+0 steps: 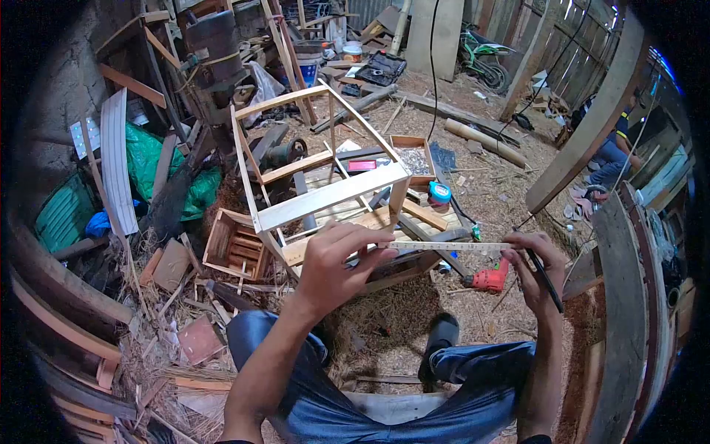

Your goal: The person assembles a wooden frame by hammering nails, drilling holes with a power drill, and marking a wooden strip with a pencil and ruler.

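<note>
Between my two hands a thin, pale strip with markings like a ruler (447,246) is stretched level. My left hand (342,259) pinches its left end between thumb and fingers. The right end is in my right hand (534,265), which also has a dark, slender stick-like object (545,281) slanting down from its fingers. Just beyond my hands stands a light wooden frame (333,196) with a flat top rail. A blue tape measure (439,193) sits behind the strip, and a red power tool (488,278) lies below it, near my right hand.
At the left is a small wooden crate (235,248). A wooden post (592,126) leans at the right, with a person in dark blue (615,152) crouched behind it. A bamboo pole (484,143) and a green motorbike (484,59) are farther back. Wood shavings cover the ground.
</note>
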Demonstrator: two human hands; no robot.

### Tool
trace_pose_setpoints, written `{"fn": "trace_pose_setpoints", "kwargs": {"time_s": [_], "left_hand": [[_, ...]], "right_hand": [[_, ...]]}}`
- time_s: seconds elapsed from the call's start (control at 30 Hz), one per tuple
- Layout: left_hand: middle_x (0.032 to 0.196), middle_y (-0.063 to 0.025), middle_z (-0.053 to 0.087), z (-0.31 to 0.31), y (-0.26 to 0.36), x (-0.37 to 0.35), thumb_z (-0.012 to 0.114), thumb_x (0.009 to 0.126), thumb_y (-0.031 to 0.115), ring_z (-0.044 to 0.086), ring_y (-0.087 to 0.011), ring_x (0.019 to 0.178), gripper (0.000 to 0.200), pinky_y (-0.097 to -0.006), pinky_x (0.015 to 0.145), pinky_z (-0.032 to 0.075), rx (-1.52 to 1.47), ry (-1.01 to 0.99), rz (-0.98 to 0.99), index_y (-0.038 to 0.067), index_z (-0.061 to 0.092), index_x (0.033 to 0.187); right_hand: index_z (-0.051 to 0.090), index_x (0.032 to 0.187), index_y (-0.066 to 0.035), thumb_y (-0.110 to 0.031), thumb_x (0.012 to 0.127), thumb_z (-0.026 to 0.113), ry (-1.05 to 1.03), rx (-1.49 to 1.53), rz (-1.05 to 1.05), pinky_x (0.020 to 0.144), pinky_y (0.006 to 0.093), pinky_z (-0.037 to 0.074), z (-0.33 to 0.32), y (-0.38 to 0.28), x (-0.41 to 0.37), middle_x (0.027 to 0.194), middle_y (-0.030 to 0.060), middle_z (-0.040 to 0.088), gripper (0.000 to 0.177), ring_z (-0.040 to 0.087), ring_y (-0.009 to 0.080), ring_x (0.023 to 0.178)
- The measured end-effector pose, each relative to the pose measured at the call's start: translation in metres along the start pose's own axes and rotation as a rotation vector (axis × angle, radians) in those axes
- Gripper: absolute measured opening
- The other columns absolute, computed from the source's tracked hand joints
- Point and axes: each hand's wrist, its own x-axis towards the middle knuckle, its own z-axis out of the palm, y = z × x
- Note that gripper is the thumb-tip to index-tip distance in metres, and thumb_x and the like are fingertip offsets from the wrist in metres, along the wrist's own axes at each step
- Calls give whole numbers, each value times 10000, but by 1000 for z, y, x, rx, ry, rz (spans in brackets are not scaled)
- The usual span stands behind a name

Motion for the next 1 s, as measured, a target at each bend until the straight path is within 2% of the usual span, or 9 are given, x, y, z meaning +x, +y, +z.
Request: {"fn": "trace_pose_setpoints", "kwargs": {"time_s": [0.17, 0.33, 0.53, 0.67, 0.73, 0.77, 0.83, 0.93, 1.0], "left_hand": [[804, -58, 703, 9, 1, -2, 785, 721, 42, 638, -147, 670, 194, -269, 660, 507, -223, 59, -55, 49, 716, 902], [805, -44, 707, 7, 5, -3, 752, 760, 22, 611, -63, 678, 175, -219, 632, 489, -423, 23, -358, 29, 711, 930], [679, -15, 670, 10, 2, -3, 746, 765, 17, 613, -69, 642, 181, -214, 617, 484, -390, 38, -286, 12, 704, 941], [767, -39, 692, 8, 5, -2, 725, 804, 48, 648, -91, 734, 189, -223, 683, 499, -404, -26, -328, 12, 684, 986], [1010, -105, 684, 20, 3, -4, 643, 893, 94, 661, -147, 906, 255, -250, 793, 529, -838, 124, -507, -7, 614, 1125], [1010, -105, 684, 26, 5, -3, 643, 893, 94, 661, -147, 906, 255, -250, 793, 529, -835, 127, -503, -7, 614, 1125], [1081, -112, 650, 39, 9, 0, 546, 964, 150, 648, -170, 950, 323, -261, 830, 526, -1265, 240, -745, -22, 510, 1235], [1009, -105, 644, 43, 14, -1, 490, 993, 188, 640, -158, 845, 334, -273, 781, 529, -1181, 192, -755, -19, 473, 1254], [935, -96, 647, 43, 15, -2, 505, 987, 169, 598, -124, 715, 309, -243, 671, 508, -1058, 112, -685, -5, 483, 1242]], "right_hand": [[685, 1036, -89, -130, 746, 736, -33, -319, -164, 797, 356, 435, 2, -23, 2, 944, 100, 657, 297, 596, 268, 844], [701, 939, -98, -140, 744, 738, -24, -242, -181, 835, 379, 405, 12, -24, 1, 861, 75, 665, 203, 590, 275, 862], [701, 919, -99, -133, 747, 735, -6, -252, -193, 817, 361, 406, 9, -25, 1, 845, 67, 667, 178, 590, 258, 863], [710, 903, -75, -76, 740, 734, -21, -232, -180, 759, 347, 432, 11, -29, -1, 800, 74, 661, 166, 586, 239, 810], [715, 907, -53, -42, 736, 739, -45, -180, -132, 711, 333, 451, 22, -33, -8, 778, 89, 652, 172, 581, 231, 768], [717, 898, -52, -51, 734, 749, -55, -169, -116, 704, 324, 453, 33, -36, -14, 772, 91, 654, 167, 586, 230, 753], [723, 880, -54, -73, 729, 767, -119, -85, -108, 662, 312, 460, 54, -42, -23, 792, 111, 673, 158, 610, 208, 731], [724, 881, -54, -95, 763, 750, -243, -187, -211, 641, 303, 467, 60, -50, -24, 802, 114, 682, 128, 616, 170, 730], [686, 994, -39, -99, 851, 656, -225, 75, 47, 720, 314, 475, 59, -49, -21, 815, 106, 692, 158, 632, 200, 757]]}}
